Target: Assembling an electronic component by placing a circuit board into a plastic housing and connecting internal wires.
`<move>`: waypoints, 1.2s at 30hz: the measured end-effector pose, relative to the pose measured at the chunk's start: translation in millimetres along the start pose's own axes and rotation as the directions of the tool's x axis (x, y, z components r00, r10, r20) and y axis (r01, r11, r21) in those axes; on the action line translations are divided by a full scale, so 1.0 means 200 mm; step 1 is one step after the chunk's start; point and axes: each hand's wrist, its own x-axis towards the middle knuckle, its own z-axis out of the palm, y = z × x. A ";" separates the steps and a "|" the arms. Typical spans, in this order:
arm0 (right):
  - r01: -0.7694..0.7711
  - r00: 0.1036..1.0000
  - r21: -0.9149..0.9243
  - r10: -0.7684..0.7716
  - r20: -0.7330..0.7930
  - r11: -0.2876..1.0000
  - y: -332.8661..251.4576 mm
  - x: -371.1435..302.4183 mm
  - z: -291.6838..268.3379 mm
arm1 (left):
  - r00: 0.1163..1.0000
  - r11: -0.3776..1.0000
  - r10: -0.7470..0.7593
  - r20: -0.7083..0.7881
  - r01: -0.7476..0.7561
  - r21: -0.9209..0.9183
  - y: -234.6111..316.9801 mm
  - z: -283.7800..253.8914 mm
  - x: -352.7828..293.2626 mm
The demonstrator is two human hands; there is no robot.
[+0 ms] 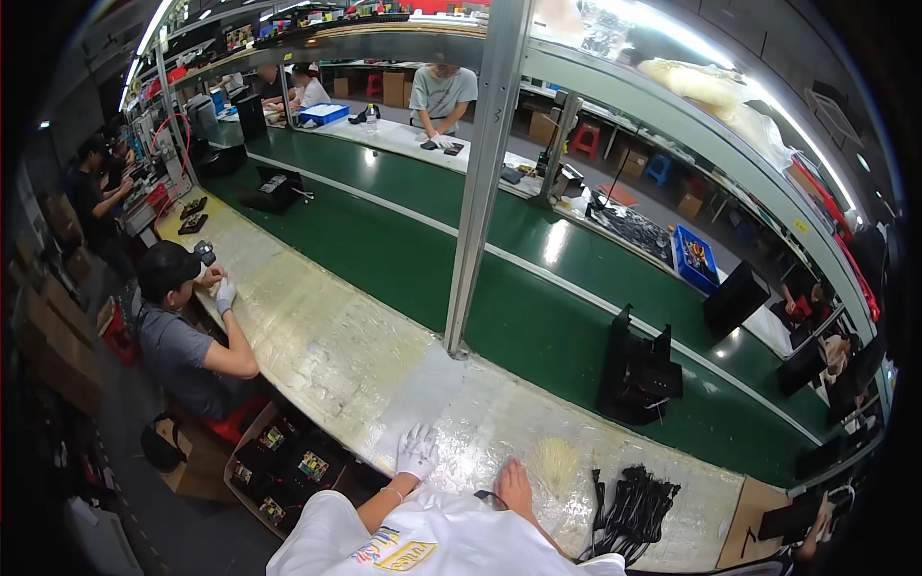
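Observation:
My left hand [417, 453], in a white glove, lies on the plastic-covered workbench [327, 355] near its front edge, fingers stretched out and holding nothing. To its right my bare right hand [514, 488] also rests on the bench with its fingers extended; I see nothing in it. Just beyond and right of that hand is a fanned bundle of thin, pale strips [555, 463], which look like cable ties. Farther right lies a pile of black power cords [636, 511]. Both hands are apart from the strips and the cords.
Behind the bench runs a green conveyor belt [375, 245], carrying a black housing [639, 374]. A metal post [480, 192] rises from the bench's far edge. At left sits a co-worker [197, 336], beside a cardboard box [235, 480] of black parts with circuit boards. Another person [442, 96] works across the belt.

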 end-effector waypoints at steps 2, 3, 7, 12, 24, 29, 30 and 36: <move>0.040 0.997 0.051 -0.043 0.069 0.998 0.00 -0.04 0.06 | 0.998 0.999 -0.014 0.055 0.012 0.033 0.00 -0.01 0.01; 0.078 0.987 0.097 -0.091 0.130 0.992 0.00 -0.06 0.09 | 0.998 0.999 -0.017 0.064 0.015 0.035 0.00 -0.01 0.01; 0.032 0.992 0.184 -0.053 0.112 0.982 -0.02 -0.06 0.09 | 0.998 1.000 -0.009 0.062 0.008 0.026 -0.02 0.00 0.01; -0.021 0.992 0.223 -0.007 0.122 0.975 -0.03 -0.04 0.08 | 0.998 1.000 -0.008 0.069 0.008 0.007 -0.01 0.00 0.02; -0.023 0.996 0.242 0.001 0.091 0.970 -0.05 -0.05 0.08 | 0.997 1.000 -0.006 0.071 0.005 0.020 -0.02 0.01 0.00; -0.010 0.996 0.249 -0.014 0.091 0.968 -0.05 -0.03 0.05 | 0.995 0.999 -0.018 0.095 0.015 0.028 -0.02 0.00 0.01; -0.007 0.995 0.254 -0.017 0.095 0.967 -0.05 -0.03 0.05 | 0.995 1.000 -0.018 0.100 0.016 0.026 -0.01 0.00 0.01; 0.005 0.997 0.242 -0.024 0.077 0.970 -0.04 -0.04 0.08 | 0.994 0.999 -0.018 0.111 0.014 0.038 -0.02 -0.01 0.01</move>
